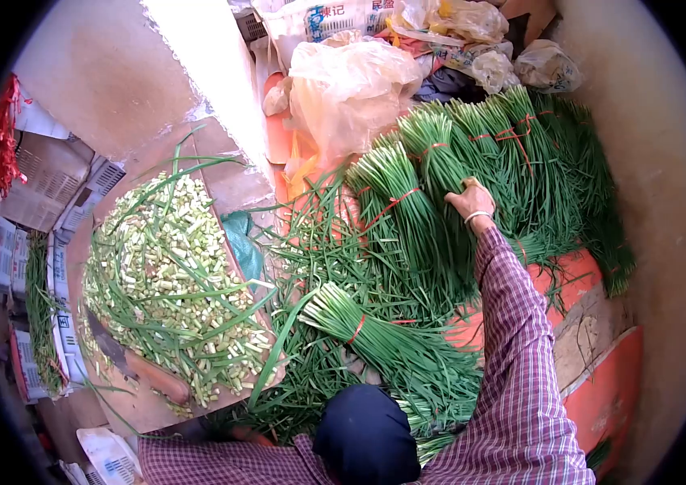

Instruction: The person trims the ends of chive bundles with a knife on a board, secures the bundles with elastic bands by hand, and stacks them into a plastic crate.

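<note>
Furthest left, a knife lies on your board beside a heap of chopped stalks, its wooden handle toward you. Just right of the handle, low in view, your left sleeve runs in; so little of your left hand shows that you cannot tell whether that grip is apart or together.

Rightward of it, the near bundle lies aslant, pale cut ends up and to the left, leaves trailing down to the right, a red tie around it near the cut ends.

Beyond that, further from you, the far bundle has its cut ends pointing away, its long axis running back toward you and slightly right. Your right hand is at its right flank, below its tie, touching the greens. The cut ends lie ahead and left of this grip, and this is clearly the nearer hand. Your fingers are bent, but you cannot tell whether they are clamped around the stalks. More tied bundles stand just to its right.
</note>
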The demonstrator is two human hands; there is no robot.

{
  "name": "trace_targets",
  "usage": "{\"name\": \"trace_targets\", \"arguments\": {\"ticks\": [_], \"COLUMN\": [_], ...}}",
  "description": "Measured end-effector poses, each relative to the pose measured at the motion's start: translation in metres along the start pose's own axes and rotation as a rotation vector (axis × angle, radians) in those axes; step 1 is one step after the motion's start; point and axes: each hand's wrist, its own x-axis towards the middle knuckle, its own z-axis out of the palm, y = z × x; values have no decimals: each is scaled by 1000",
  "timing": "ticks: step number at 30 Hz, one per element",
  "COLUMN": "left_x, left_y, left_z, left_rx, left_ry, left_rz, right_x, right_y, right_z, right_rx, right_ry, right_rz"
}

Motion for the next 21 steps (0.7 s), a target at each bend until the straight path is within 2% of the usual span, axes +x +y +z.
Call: {"name": "trace_targets", "arguments": {"ticks": [2, 4, 6, 8, 10, 11, 12, 13, 14, 16, 18, 20, 21], "left_x": [0, 0, -2, -1, 5, 39, 59, 65, 50, 10, -27, -47, -48], "left_y": [0, 1, 9, 35, 58, 34, 41, 43, 99, 188, 253, 301, 317], "left_z": [-3, -6, -11, -19, -32, -23, -14, -16, -16, -20, -17, -20, -21], "left_rx": [-12, -27, -42, -69, -163, -327, -484, -536, -588, -600, -769, -871, -876], "left_ry": [-7, -11, -16, -12, -3, 31, 33, -75, -178, -459, -590, -635, -625], "left_rz": [7, 18, 25, 22, 71, 274, 484, 481, 476, 650, 884, 1112, 1126], "right_x": [-22, -65, -114, -168, -210, -232, -246, -262, -275, -289, -309, -329, -336], "right_y": [5, 25, 25, 13, 11, -4, -13, -28, -46, -62, -93, -127, -146], "right_z": [-20, -31, -77, -118, -145, -161, -183, -202, -218, -232, -246, -272, -280], "right_rx": [6, 177, 345, 466, 496, 779, 523, 626, 731, 678, 794, 774, 747], "right_ry": [-87, 100, 72, 94, 223, 195, 271, 253, 231, 319, 374, 402, 426], "right_rz": [127, -12, -188, -179, -321, -190, -414, -374, -340, -554, -590, -755, -858]}}
